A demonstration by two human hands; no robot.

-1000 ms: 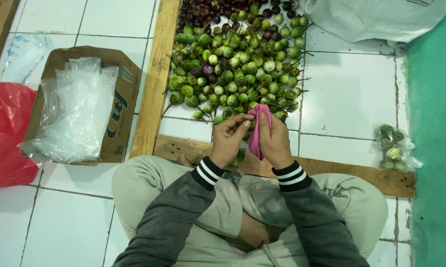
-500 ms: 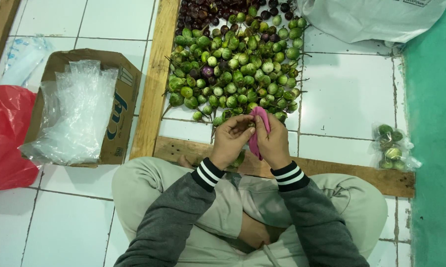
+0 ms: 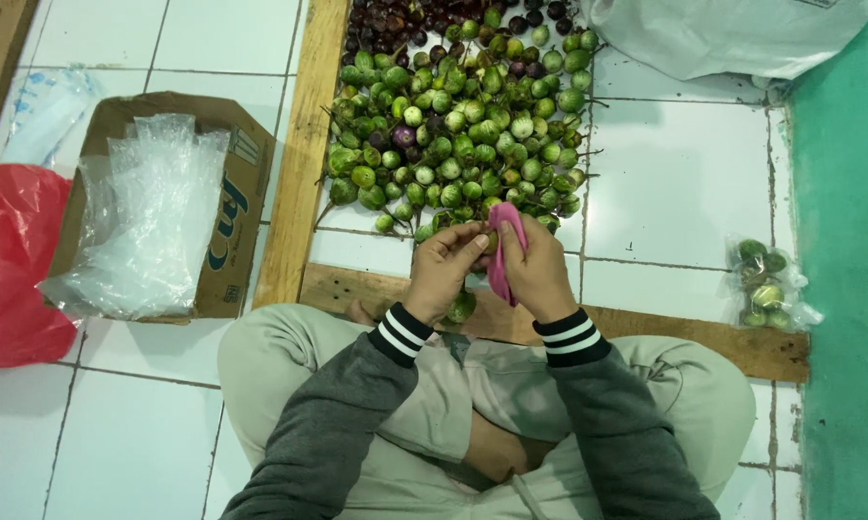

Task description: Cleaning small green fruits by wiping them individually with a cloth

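Left hand: your left hand (image 3: 445, 265) is curled, fingertips pinched on the pink strip (image 3: 504, 252) near its top, so the strip is kept taut between both hands.
Right hand: your right hand (image 3: 535, 272) is closed around the same strip from the other side, thumb pressed against it; the strip hangs down along the palm.
Pink strip: it sits between your two hands, just below the near edge of the fruit pile (image 3: 458, 125) and above the wooden plank (image 3: 703, 337).
Pile: green round fruits lie heaped on the white tile floor (image 3: 674, 183), with darker purple ones at the far end; the heap lies within reach in front of your crossed legs, so you can pick without shifting.
Frame: the plank in front and the wooden rail (image 3: 304, 144) on the left box the pile in and stop fruits rolling off.
Bags: clear plastic bags (image 3: 150, 221) lie stacked on a flattened cardboard box (image 3: 232, 207) to your left, near at hand.
Filled bag: a small clear bag with green fruits (image 3: 766, 284) lies apart on your right, beside the green mat (image 3: 848, 250).
Hidden: one green fruit (image 3: 461, 308) shows below your left hand; whether the fingers grip it cannot be told. What the strip is made of, and whether it wraps anything, is covered by your fingers.
Cut off: the red bag (image 3: 10, 260) at the left and the white sack (image 3: 732, 34) at the top run out of view.
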